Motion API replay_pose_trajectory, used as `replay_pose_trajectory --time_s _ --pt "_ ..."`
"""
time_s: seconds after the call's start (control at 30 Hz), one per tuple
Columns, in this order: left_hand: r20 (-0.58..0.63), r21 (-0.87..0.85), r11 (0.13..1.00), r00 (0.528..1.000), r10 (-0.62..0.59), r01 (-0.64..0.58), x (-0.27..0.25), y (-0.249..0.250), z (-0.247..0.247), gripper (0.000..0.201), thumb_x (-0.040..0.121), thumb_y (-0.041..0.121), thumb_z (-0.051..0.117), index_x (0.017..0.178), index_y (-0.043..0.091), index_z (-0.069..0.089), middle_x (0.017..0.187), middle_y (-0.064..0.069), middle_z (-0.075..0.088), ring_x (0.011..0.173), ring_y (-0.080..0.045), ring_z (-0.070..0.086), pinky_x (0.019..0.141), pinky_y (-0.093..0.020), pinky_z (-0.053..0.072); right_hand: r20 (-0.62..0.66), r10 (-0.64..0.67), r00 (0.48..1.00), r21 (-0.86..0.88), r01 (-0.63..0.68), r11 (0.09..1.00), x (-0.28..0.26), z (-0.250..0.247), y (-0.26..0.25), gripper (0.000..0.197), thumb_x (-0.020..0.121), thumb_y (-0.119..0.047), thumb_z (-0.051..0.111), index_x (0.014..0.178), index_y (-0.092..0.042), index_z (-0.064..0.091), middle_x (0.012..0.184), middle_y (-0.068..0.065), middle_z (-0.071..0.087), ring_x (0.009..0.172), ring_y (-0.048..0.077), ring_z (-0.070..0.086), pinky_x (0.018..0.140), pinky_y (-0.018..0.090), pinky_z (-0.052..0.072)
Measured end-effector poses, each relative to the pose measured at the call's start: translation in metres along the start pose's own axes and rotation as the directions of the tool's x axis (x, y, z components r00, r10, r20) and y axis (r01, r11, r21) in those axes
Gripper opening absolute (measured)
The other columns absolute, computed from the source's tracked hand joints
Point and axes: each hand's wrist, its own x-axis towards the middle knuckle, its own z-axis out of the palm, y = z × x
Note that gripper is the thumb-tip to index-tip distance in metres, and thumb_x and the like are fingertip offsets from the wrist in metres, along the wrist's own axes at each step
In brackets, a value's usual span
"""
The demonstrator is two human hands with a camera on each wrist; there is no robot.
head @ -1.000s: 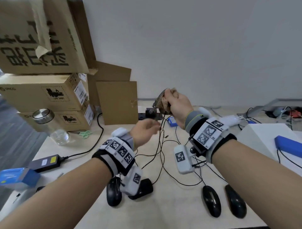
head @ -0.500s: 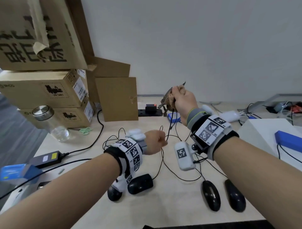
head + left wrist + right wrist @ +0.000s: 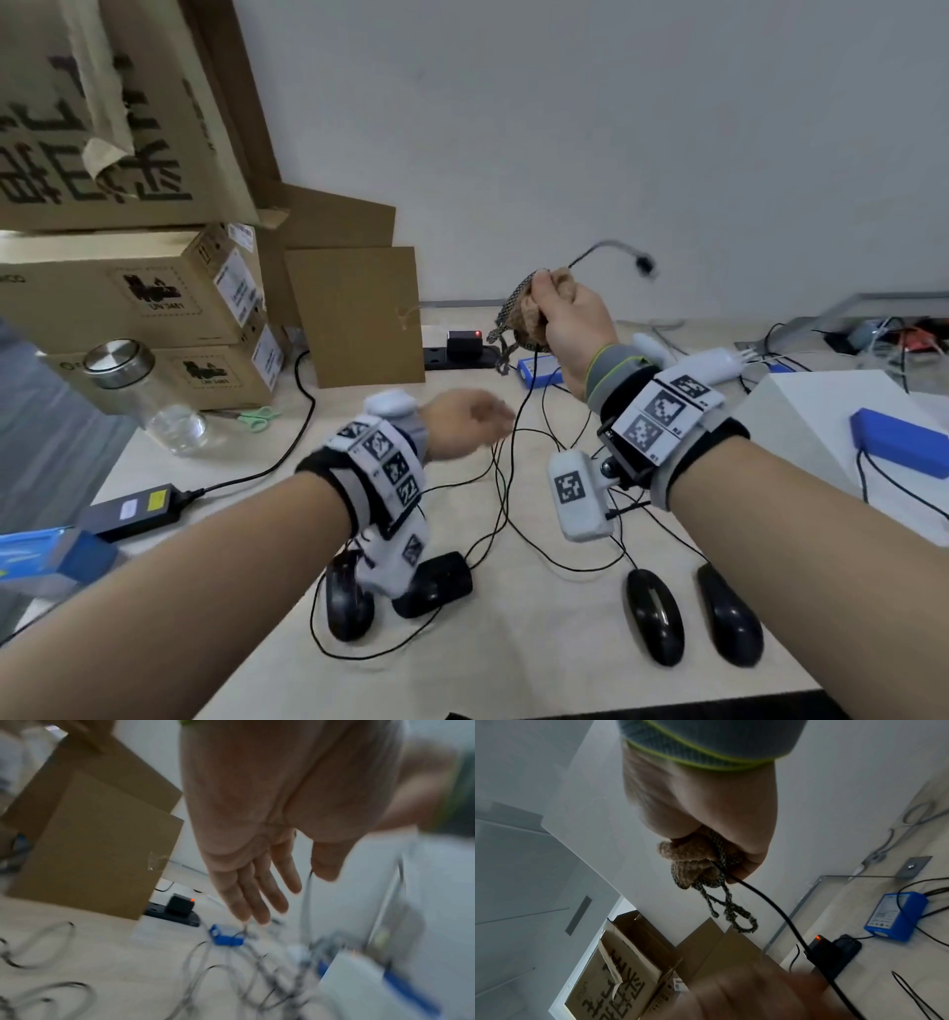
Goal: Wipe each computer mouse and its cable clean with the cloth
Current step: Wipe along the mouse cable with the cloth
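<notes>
Just right of centre in the head view, the right hand is raised above the desk, its fingers curled tightly round a bunched tan cloth through which a thin black cable is threaded. The cable's free end, tipped by a small plug, is seen blurred above the fist, arcing toward the upper right; its lower run is seen dropping toward the desk. Left of centre, the left hand is held lower, fingers straight and relaxed in the left wrist view, and nothing is gripped by it; the cable passes just beside its fingertips. Four black mice lie along the bottom of the frame: two at lower left, partly hidden by the wrist band, and two at lower right, with their cables looped loosely across the middle of the desk. The cable is judged light, limp and smooth, so it is likely to whip or slip unless it is steadied below the cloth. The mice look hard and light, best held by the sides. The cloth appears soft and easily wrapped.
</notes>
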Motion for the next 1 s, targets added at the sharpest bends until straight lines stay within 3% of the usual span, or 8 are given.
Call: replay_pose_trajectory --time_s 0.13,0.3,0.53,0.63,0.7,0.83,0.93,1.0 --pt "-0.217 -0.534 0.84 0.976 -0.026 -0.096 0.012 0.041 0.001 0.016 0.1 0.024 0.051 0.094 0.013 0.061 0.093 -0.005 0.071 0.083 -0.02 0.065 0.08 -0.035 0.053 -0.006 -0.029 1.0 -0.189 0.027 0.982 -0.003 -0.001 0.02 0.039 0.101 -0.021 0.05 0.063 -0.014 0.046 0.05 -0.006 0.051 0.046 0.007 0.047 0.051 0.021 0.044" --pt "-0.497 -0.227 0.965 0.867 0.0 -0.13 0.025 0.036 0.011 0.016 0.095 0.03 0.055 0.1 0.015 0.058 0.086 0.001 0.065 0.078 -0.02 0.061 0.069 -0.035 0.049 -0.024 0.004 1.0 -0.158 -0.008 0.987 -0.001 -0.005 0.024 0.035 0.101 -0.024 0.049 0.069 -0.012 0.051 0.06 0.001 0.051 0.056 0.014 0.048 0.058 0.031 0.045" --pt "-0.306 -0.456 0.877 0.952 0.009 -0.154 0.017 0.037 0.004 0.029 0.097 0.021 0.057 0.091 -0.007 0.063 0.06 -0.006 0.054 0.049 -0.016 0.055 0.059 -0.033 0.053 -0.002 0.063 0.998 -0.206 -0.062 0.977 0.0 -0.006 0.019 0.037 0.101 -0.027 0.048 0.066 -0.015 0.047 0.055 -0.005 0.052 0.057 0.013 0.049 0.054 0.025 0.044" --pt "-0.23 -0.025 0.985 0.96 0.159 -0.169 0.01 0.032 -0.008 0.025 0.093 0.026 0.064 0.072 0.012 0.063 0.06 0.001 0.058 0.051 -0.01 0.053 0.059 -0.023 0.05 -0.054 0.048 0.997 -0.259 -0.06 0.964 0.011 -0.008 0.014 0.041 0.099 -0.029 0.051 0.059 -0.02 0.045 0.049 -0.008 0.047 0.051 0.013 0.042 0.056 0.026 0.035" --pt "-0.022 0.357 0.922 0.985 0.172 -0.153 0.002 0.028 -0.009 0.024 0.091 0.032 0.066 0.075 0.014 0.065 0.065 0.005 0.06 0.057 -0.008 0.052 0.057 -0.02 0.044 -0.1 0.029 0.995 -0.227 -0.051 0.973 0.017 -0.009 0.007 0.038 0.099 -0.027 0.052 0.062 -0.021 0.045 0.05 -0.007 0.047 0.047 0.011 0.04 0.054 0.025 0.035" --pt "0.162 0.55 0.828 0.987 0.02 -0.108 -0.004 0.018 -0.007 0.03 0.091 0.037 0.064 0.079 0.009 0.065 0.071 0.002 0.061 0.066 -0.015 0.054 0.064 -0.027 0.045 -0.067 0.026 0.997 -0.18 -0.038 0.983 0.017 -0.01 0.0 0.034 0.101 -0.022 0.049 0.068 -0.019 0.043 0.05 -0.009 0.047 0.04 0.003 0.04 0.05 0.015 0.038" --pt "0.098 0.382 0.921 0.995 0.036 -0.071 -0.004 0.018 -0.01 0.027 0.092 0.039 0.062 0.091 0.012 0.062 0.085 0.003 0.068 0.076 -0.015 0.061 0.068 -0.027 0.049 -0.009 0.038 0.999 -0.189 -0.039 0.981 0.011 -0.009 0.005 0.035 0.102 -0.023 0.048 0.068 -0.017 0.045 0.056 -0.006 0.047 0.046 0.004 0.043 0.051 0.016 0.038" --pt "0.081 -0.171 0.985 0.997 0.019 -0.005 -0.006 0.025 -0.007 0.021 0.097 0.034 0.056 0.1 0.014 0.056 0.097 -0.005 0.074 0.087 -0.019 0.067 0.086 -0.036 0.053 0.053 0.059 0.997 -0.139 -0.051 0.989 0.005 -0.007 0.009 0.036 0.102 -0.022 0.047 0.067 -0.016 0.045 0.054 -0.007 0.047 0.045 0.003 0.043 0.048 0.014 0.038"
